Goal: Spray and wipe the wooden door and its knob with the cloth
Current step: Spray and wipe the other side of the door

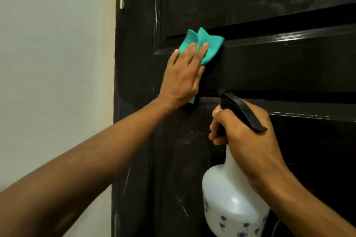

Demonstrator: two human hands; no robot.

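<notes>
On the dark door point(250, 67), the left hand point(183, 75) presses the green cloth point(202, 44) with flat fingers while, below it, the right hand point(244, 131) grips the spray bottle point(231, 198).

The folded teal cloth point(200, 44) lies flat on the dark wooden panelled door point(269, 67), near its left edge, under the left hand point(183, 75). The translucent white plastic spray bottle point(229, 198) hangs in the right hand point(244, 131), lower and right, before the door. The pale plaster wall point(54, 63) adjoins the door's left edge.
</notes>
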